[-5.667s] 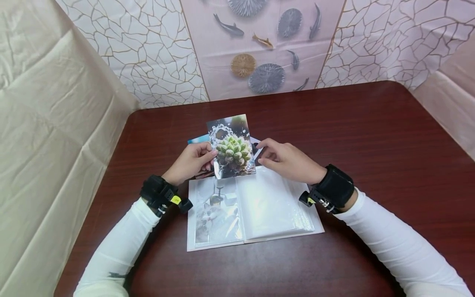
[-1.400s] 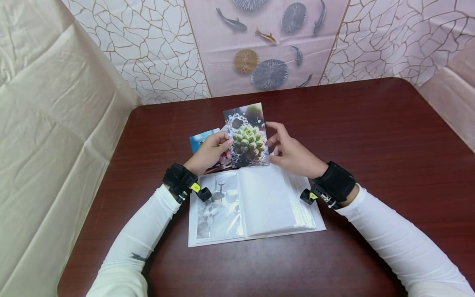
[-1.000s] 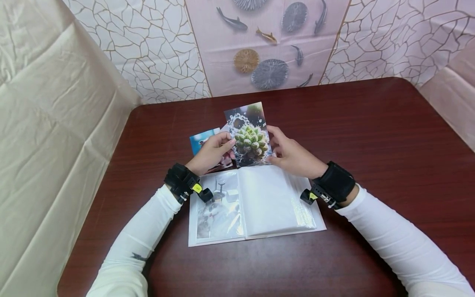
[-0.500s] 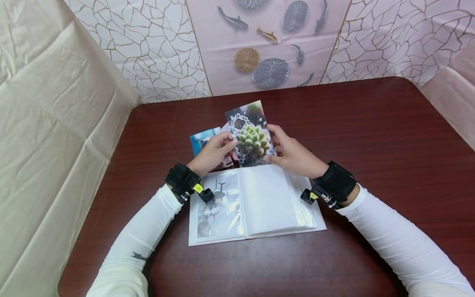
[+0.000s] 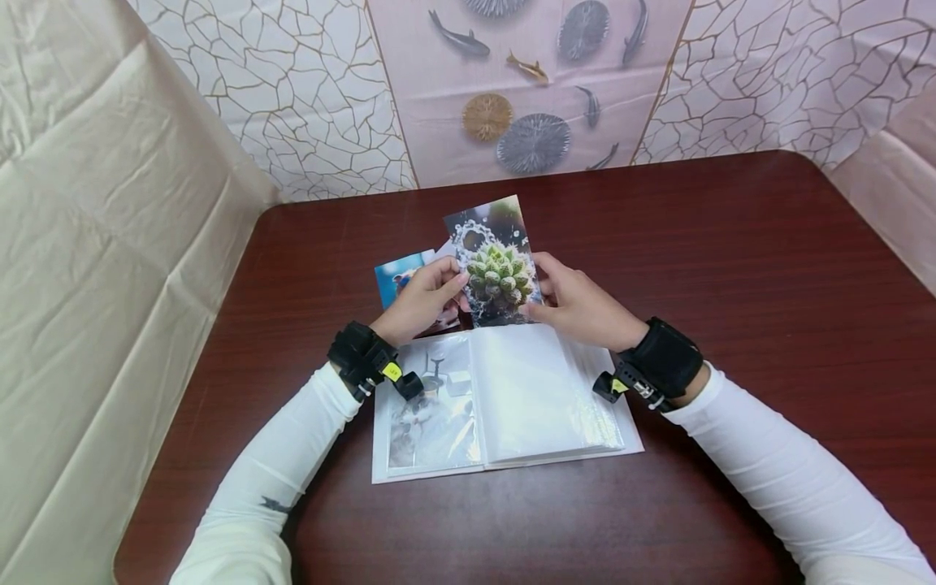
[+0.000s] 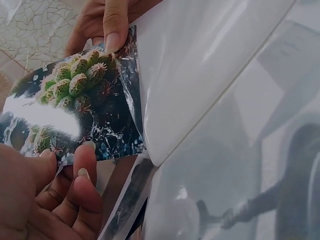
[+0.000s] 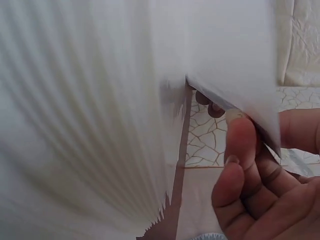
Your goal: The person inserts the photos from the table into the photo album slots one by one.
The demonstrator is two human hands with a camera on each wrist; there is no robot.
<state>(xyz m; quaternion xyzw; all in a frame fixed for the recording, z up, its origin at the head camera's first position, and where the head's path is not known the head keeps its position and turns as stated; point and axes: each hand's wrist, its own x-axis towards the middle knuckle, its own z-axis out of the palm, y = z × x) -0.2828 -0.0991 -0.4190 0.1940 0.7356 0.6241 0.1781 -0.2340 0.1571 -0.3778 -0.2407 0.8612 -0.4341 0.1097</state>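
Note:
A photo of a green cactus [image 5: 497, 264] stands at the far edge of an open photo album [image 5: 556, 398]. My left hand [image 5: 424, 296] pinches the photo's left edge between thumb and fingers. At its lower right edge, my right hand [image 5: 581, 305] pinches it, thumb in front. In the left wrist view, the lower end of the cactus photo [image 6: 75, 95] meets the clear film at the mouth of the right page's pocket, and part of that end seems to lie under the film. The right wrist view shows the curled fingers [image 7: 240, 145] against a white sheet.
More photos, one with a blue corner [image 5: 391, 280], lie behind the album, partly covered by the left hand. The album's left page [image 5: 431, 414] holds a pale picture under film. Around it is a dark red wooden table [image 5: 731, 260], with a patterned cloth [image 5: 534, 97] behind.
Since the oldest frame, the cactus photo and my left hand have moved right, and my right hand has taken hold of its right side. Over the last second the photo has shifted slightly right.

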